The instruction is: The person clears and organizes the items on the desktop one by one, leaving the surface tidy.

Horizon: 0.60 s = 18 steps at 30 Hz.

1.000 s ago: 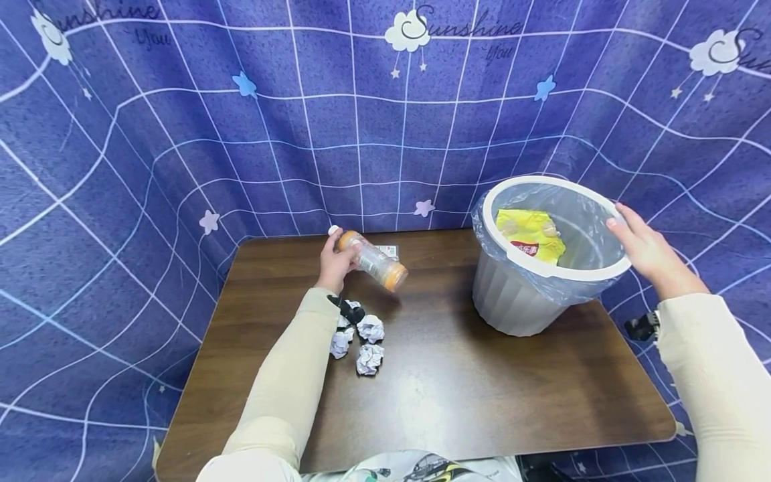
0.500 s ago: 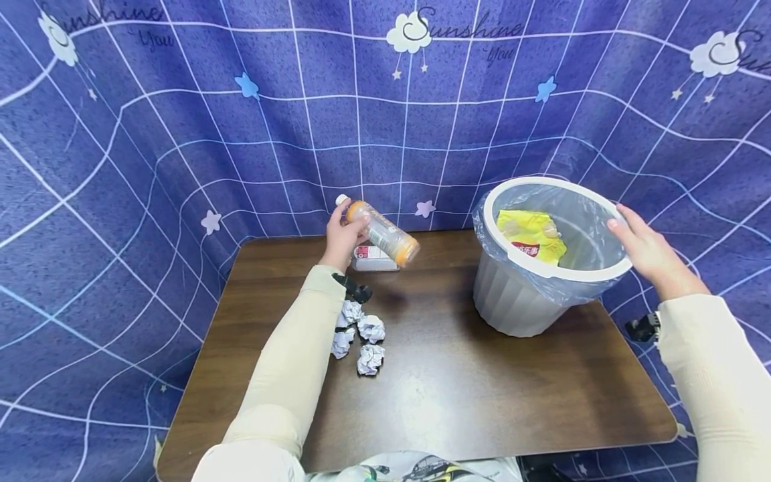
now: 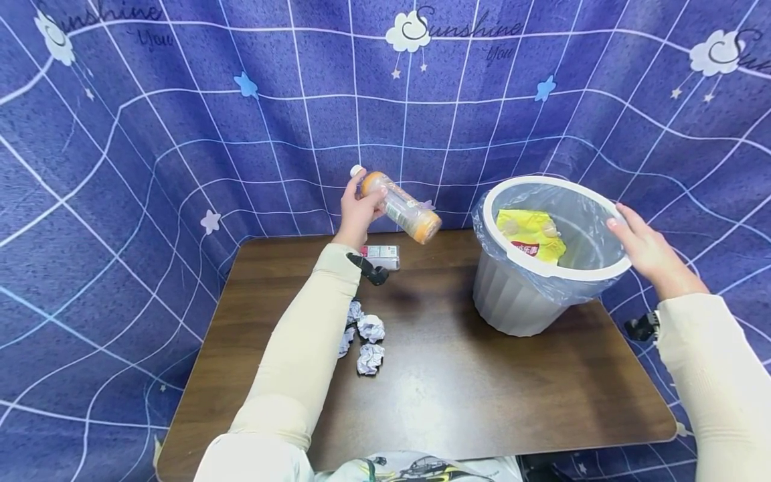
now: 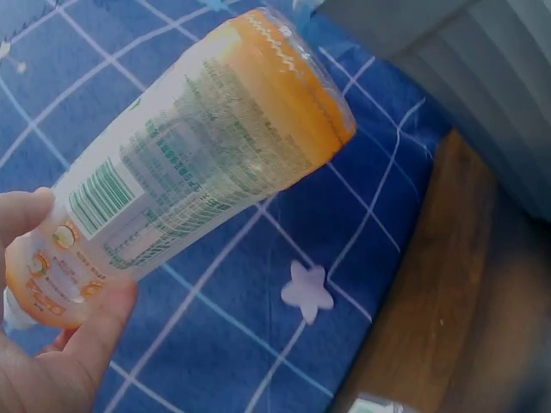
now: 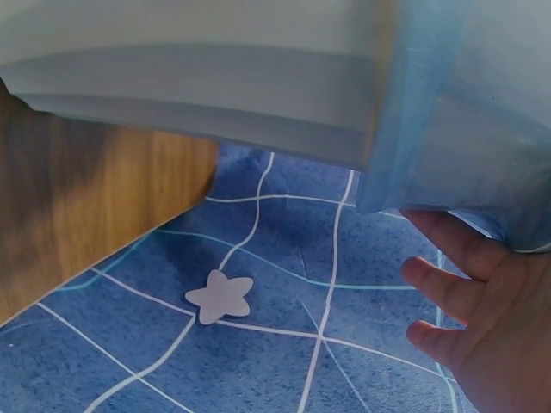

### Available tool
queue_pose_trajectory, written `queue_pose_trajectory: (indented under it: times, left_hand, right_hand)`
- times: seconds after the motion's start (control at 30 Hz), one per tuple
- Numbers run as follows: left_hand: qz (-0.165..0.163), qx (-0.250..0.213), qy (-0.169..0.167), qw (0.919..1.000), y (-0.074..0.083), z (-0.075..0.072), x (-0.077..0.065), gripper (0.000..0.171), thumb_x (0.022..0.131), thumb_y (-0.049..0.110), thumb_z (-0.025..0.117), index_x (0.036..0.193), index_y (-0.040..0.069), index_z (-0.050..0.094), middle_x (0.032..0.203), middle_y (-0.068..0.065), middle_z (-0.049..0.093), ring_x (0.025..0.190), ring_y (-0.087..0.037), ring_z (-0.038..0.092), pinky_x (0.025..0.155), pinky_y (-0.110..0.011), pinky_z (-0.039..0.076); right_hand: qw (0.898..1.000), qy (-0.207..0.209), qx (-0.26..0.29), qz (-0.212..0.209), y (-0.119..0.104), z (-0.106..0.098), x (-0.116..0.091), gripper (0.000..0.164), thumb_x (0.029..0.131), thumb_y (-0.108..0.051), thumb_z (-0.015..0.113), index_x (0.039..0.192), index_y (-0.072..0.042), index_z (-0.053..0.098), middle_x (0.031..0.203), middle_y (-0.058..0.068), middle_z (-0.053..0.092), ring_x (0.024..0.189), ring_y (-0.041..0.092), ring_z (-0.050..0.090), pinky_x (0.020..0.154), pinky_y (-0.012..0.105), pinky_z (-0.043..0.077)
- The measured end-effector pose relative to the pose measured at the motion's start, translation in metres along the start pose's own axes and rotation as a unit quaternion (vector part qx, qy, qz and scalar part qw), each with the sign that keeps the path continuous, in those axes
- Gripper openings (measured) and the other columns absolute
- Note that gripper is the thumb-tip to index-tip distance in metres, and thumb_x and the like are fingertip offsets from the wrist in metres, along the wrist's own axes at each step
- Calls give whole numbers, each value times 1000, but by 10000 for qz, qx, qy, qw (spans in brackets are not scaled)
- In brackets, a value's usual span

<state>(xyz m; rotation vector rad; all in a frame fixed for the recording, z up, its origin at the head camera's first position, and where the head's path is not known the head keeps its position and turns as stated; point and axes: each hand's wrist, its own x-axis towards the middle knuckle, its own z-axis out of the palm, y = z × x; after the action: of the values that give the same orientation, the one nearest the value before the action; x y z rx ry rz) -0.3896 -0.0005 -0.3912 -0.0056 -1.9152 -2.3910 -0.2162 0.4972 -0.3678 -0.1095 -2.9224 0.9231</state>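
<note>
A clear plastic bottle [image 3: 405,209] with orange bands and a white cap is gripped by my left hand [image 3: 361,211] near its cap end. It is held in the air, slanting with its base down to the right. The left wrist view shows the barcode label on the bottle [image 4: 189,163], with thumb and fingers round the narrow end. My right hand [image 3: 653,258] holds the rim of a grey trash can [image 3: 521,294], thumb tip over the inside. In the right wrist view, the other fingers [image 5: 448,288] lie loosely outside the liner [image 5: 465,163].
A yellow snack bag [image 3: 530,234] lies inside the lined trash can. Several crumpled paper balls [image 3: 370,359] sit on the brown table [image 3: 446,375], partly behind my left forearm. A small clear box with a red-and-white label [image 3: 382,257] lies near the back edge. A blue patterned curtain [image 3: 385,120] surrounds the table.
My left hand has lifted the bottle up from low over the table and moved right with it, uncovering the small box. The right hand and the trash can have stayed put.
</note>
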Motion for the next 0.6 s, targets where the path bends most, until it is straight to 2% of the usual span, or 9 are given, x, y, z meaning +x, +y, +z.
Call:
queue_pose_trajectory:
  times: [0.33, 0.6]
  left_hand:
    - [311, -151, -231, 9991, 29, 41, -9, 69, 89, 5, 75, 149, 26, 49, 115, -16, 52, 98, -29, 65, 79, -34, 61]
    - [467, -162, -398, 9980, 51, 83, -21, 67, 87, 6, 79, 146, 28, 53, 103, -13, 55, 89, -26, 66, 74, -34, 62]
  right_hand:
    - [10000, -14, -3, 9, -1, 0, 1, 70, 108, -48, 24, 162, -9, 3, 158, 37, 11, 136, 69, 15, 108, 78, 15]
    - [10000, 33, -2, 0, -1, 1, 0, 70, 108, -49, 24, 162, -9, 4, 159, 36, 10, 136, 69, 14, 108, 78, 14]
